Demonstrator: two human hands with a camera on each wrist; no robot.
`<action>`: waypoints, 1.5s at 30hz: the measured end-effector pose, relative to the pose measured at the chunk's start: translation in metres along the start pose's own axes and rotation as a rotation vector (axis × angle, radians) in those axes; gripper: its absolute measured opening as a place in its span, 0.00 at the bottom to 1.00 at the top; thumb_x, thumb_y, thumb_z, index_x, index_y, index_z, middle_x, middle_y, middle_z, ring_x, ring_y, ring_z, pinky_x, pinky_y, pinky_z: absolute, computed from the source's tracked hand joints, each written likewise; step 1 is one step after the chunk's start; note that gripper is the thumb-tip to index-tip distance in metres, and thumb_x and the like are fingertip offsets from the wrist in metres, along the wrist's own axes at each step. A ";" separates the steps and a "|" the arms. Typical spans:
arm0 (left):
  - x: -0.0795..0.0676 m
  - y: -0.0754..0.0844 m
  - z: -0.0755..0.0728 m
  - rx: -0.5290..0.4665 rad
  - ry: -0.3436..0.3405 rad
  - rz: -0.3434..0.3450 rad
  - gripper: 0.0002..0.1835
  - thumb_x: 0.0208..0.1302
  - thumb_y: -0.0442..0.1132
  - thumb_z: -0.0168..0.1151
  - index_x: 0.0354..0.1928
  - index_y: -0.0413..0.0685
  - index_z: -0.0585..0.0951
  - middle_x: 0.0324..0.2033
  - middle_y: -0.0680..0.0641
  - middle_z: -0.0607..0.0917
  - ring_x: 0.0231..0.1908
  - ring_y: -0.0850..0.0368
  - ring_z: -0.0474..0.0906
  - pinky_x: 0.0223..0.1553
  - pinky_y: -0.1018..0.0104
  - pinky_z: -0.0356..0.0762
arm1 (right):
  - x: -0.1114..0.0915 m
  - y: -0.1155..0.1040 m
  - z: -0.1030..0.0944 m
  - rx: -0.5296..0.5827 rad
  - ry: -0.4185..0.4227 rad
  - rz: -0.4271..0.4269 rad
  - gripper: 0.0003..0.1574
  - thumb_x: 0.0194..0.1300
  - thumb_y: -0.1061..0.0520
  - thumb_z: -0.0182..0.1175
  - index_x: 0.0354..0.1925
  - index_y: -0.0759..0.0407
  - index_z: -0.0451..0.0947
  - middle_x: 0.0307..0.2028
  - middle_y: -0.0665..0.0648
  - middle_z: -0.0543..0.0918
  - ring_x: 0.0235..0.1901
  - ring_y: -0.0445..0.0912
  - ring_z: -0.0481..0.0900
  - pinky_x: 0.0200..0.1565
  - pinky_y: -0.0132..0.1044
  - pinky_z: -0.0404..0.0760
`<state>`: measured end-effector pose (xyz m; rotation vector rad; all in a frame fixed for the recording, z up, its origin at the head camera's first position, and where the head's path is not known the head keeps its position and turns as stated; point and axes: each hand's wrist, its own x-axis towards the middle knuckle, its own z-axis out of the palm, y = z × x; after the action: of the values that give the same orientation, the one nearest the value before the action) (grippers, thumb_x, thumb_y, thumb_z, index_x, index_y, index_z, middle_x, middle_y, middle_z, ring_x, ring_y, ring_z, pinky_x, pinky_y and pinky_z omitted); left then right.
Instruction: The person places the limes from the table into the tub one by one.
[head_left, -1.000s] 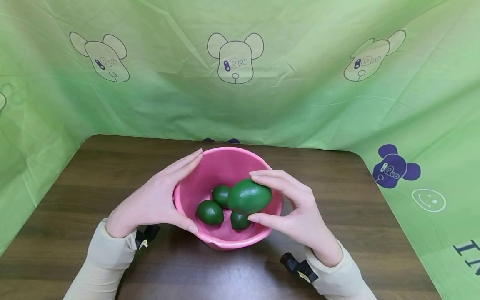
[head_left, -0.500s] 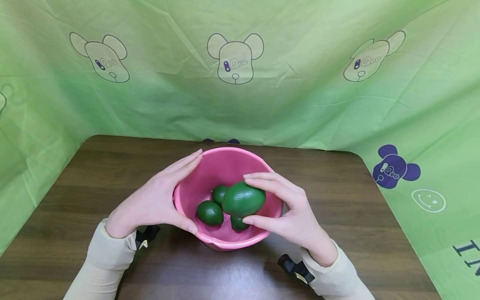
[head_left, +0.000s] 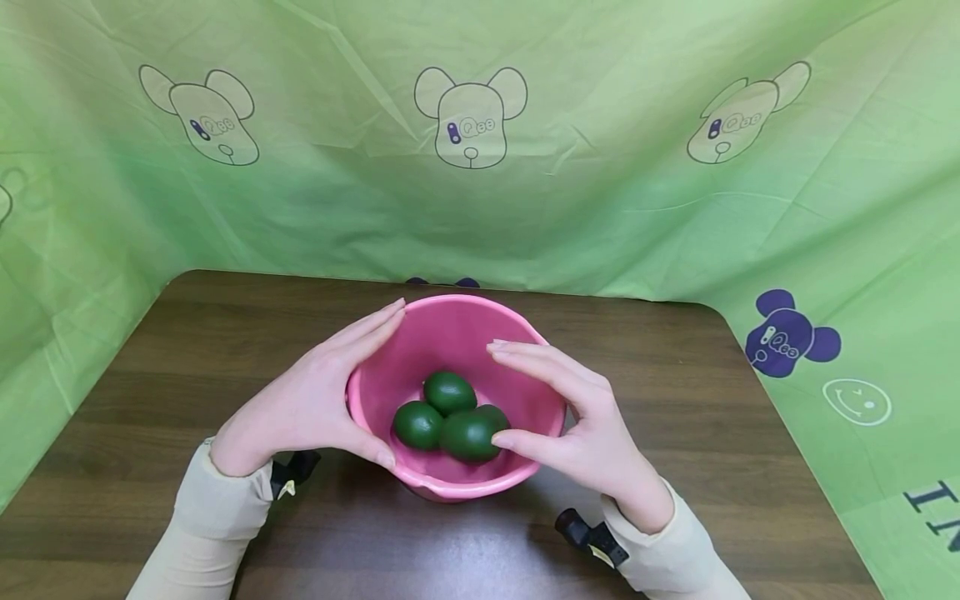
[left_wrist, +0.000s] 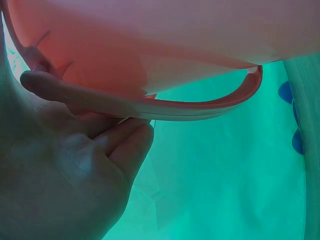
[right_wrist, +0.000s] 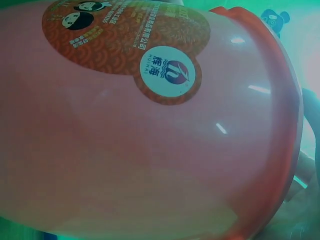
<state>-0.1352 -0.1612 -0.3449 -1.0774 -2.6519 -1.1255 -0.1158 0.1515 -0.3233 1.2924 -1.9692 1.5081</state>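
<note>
A pink bucket (head_left: 450,312) stands on the table in the head view, with several dark green avocados (head_left: 449,392) inside. My left hand (head_left: 300,408) holds its left side, the thumb at the front rim and the fingers along the back left. In the left wrist view the fingers (left_wrist: 135,140) touch the bucket (left_wrist: 100,50) beside its carrying handle (left_wrist: 185,111). My right hand (head_left: 570,408) hovers over the right rim, fingers and thumb parted and holding nothing. The nearest avocado (head_left: 471,436) lies under the right thumb, partly covering another. The bucket wall (right_wrist: 125,150) fills most of the right wrist view.
The dark wooden table (head_left: 247,325) has a rounded back edge. A green printed cloth (head_left: 480,217) hangs behind it and at both sides. Black wrist cameras (head_left: 591,537) sit at both cuffs. A label (right_wrist: 167,75) is stuck on the bucket's outside.
The right hand has moved slightly left and let go of the avocado, which has dropped onto the others in the bucket. The left hand and bucket have stayed still.
</note>
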 end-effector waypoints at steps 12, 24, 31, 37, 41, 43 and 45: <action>0.000 0.002 0.001 -0.007 -0.004 0.008 0.75 0.30 0.64 0.87 0.81 0.53 0.54 0.79 0.59 0.49 0.77 0.56 0.48 0.67 0.46 0.65 | -0.005 0.004 -0.003 -0.013 0.000 0.001 0.33 0.63 0.49 0.74 0.61 0.65 0.80 0.58 0.66 0.81 0.61 0.54 0.77 0.65 0.43 0.70; 0.000 0.004 -0.002 -0.001 -0.005 -0.017 0.75 0.30 0.64 0.87 0.81 0.54 0.54 0.79 0.60 0.49 0.76 0.55 0.48 0.64 0.46 0.68 | -0.004 0.004 -0.002 -0.037 -0.001 0.011 0.33 0.64 0.48 0.73 0.61 0.64 0.80 0.58 0.65 0.81 0.62 0.56 0.76 0.65 0.44 0.70; 0.001 0.003 -0.001 0.000 -0.009 -0.033 0.75 0.30 0.65 0.87 0.81 0.55 0.54 0.79 0.62 0.49 0.76 0.56 0.48 0.65 0.46 0.67 | -0.005 0.005 -0.002 -0.043 -0.002 0.016 0.33 0.64 0.47 0.73 0.61 0.63 0.80 0.58 0.64 0.81 0.62 0.56 0.76 0.66 0.46 0.69; 0.001 0.003 -0.001 0.000 -0.011 -0.022 0.74 0.31 0.65 0.86 0.81 0.54 0.54 0.79 0.60 0.49 0.76 0.55 0.49 0.64 0.46 0.69 | -0.006 0.006 -0.003 -0.054 -0.007 0.014 0.33 0.64 0.47 0.73 0.61 0.62 0.80 0.58 0.64 0.81 0.62 0.56 0.76 0.67 0.48 0.67; 0.002 0.002 -0.001 -0.013 -0.007 -0.012 0.74 0.31 0.65 0.86 0.81 0.55 0.54 0.79 0.60 0.50 0.76 0.55 0.49 0.63 0.46 0.70 | -0.005 0.006 -0.004 -0.062 -0.009 0.018 0.34 0.64 0.46 0.73 0.62 0.62 0.80 0.59 0.64 0.81 0.61 0.55 0.76 0.65 0.45 0.70; 0.001 0.002 -0.001 -0.021 -0.005 -0.007 0.74 0.31 0.65 0.87 0.81 0.55 0.54 0.79 0.59 0.50 0.76 0.54 0.50 0.63 0.46 0.71 | -0.004 0.004 -0.005 -0.068 -0.004 0.023 0.33 0.65 0.46 0.72 0.62 0.62 0.80 0.59 0.64 0.81 0.60 0.54 0.77 0.64 0.44 0.72; 0.001 0.003 0.000 -0.026 -0.005 -0.002 0.74 0.31 0.64 0.87 0.81 0.54 0.54 0.79 0.59 0.49 0.76 0.53 0.50 0.63 0.45 0.70 | -0.002 0.000 -0.006 -0.077 0.004 0.026 0.33 0.65 0.46 0.72 0.61 0.62 0.80 0.58 0.64 0.81 0.60 0.54 0.77 0.63 0.42 0.72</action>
<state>-0.1340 -0.1593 -0.3430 -1.0833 -2.6500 -1.1622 -0.1160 0.1577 -0.3221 1.2354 -2.0286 1.4305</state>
